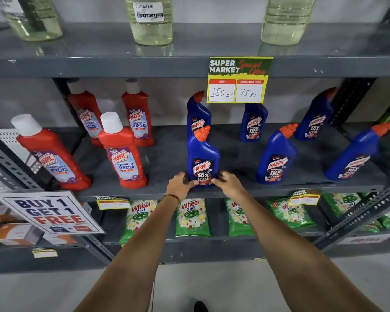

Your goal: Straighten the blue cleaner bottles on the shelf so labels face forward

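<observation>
Several blue cleaner bottles with orange caps stand on the grey middle shelf (234, 190). The front left blue bottle (202, 154) stands upright at the shelf's front edge with its label facing me. My left hand (180, 185) grips its base from the left and my right hand (229, 183) grips it from the right. Behind it stands another blue bottle (197, 114). More blue bottles stand to the right: a front middle one (276, 157), a front right one (352, 156), a back middle one (253, 122) and a back right one (315, 118).
Red bathroom cleaner bottles (122, 154) fill the shelf's left half. A yellow price card (239, 79) hangs from the upper shelf, where clear bottles (150, 19) stand. Green detergent packs (193, 217) lie on the lower shelf. A "buy 1 get 1 free" sign (50, 212) sits at lower left.
</observation>
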Demonstrator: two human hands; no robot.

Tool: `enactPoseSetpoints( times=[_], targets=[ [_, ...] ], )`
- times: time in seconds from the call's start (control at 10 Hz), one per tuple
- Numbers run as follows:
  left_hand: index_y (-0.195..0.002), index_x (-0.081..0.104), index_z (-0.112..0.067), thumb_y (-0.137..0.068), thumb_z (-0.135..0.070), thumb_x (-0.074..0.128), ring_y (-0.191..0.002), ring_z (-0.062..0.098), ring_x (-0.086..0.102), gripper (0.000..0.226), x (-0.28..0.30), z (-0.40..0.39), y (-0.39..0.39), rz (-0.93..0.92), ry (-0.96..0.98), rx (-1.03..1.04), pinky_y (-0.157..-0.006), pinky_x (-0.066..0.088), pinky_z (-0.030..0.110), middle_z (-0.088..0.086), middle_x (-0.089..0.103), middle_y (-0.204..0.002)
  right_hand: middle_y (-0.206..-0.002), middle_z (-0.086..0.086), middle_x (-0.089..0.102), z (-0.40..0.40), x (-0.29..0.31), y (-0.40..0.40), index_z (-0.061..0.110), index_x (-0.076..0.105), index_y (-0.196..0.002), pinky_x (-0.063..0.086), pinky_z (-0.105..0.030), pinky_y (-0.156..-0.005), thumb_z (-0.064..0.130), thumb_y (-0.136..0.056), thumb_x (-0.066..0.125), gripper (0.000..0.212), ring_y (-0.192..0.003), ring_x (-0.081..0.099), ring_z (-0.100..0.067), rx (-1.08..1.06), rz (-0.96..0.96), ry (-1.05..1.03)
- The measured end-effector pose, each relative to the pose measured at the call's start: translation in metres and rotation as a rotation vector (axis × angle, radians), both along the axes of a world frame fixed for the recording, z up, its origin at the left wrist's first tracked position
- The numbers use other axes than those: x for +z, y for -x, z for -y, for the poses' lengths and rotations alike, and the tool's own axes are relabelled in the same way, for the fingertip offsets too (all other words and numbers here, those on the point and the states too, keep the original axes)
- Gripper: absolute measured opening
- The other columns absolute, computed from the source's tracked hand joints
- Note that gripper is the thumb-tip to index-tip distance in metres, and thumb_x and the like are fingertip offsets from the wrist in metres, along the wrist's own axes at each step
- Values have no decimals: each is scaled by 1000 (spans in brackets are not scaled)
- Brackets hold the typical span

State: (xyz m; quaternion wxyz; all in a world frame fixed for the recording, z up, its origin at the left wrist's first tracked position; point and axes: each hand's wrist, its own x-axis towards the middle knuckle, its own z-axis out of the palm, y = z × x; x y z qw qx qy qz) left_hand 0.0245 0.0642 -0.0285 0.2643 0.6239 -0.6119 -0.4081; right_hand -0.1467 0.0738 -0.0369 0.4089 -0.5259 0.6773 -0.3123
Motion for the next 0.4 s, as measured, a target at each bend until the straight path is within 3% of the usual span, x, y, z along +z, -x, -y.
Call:
enactPoseSetpoints(
  times=[0.1,0.3,0.4],
  targets=[
    [-115,55,0,-81,-27,67,-111,30,58,45,-2,-3,-1,13,11,5,-96,48,41,17,63,-121,-123,-16,63,-2,-3,1,2,55,-119,46,-44,-100,20,-86,63,39,-112,59,-28,-16,-7,12],
    [-117,55,-4,-83,-25,65,-112,30,59,42,-5,-18,-5,19,17,-5,-98,48,43,16,64,-121,-126,-17,61,-16,-7,2,2,49,-129,44,-30,-90,24,-87,61,50,-114,58,-27,-42,-43,8],
    [-122,53,-8,-85,-25,62,-111,30,60,42,-8,-28,-5,80,35,-36,-97,49,40,15,64,-122,-134,-16,56,-30,-9,0,4,42,-135,43,-31,-96,25,-88,60,55,-121,55,-26,-53,-84,30]
  ],
)
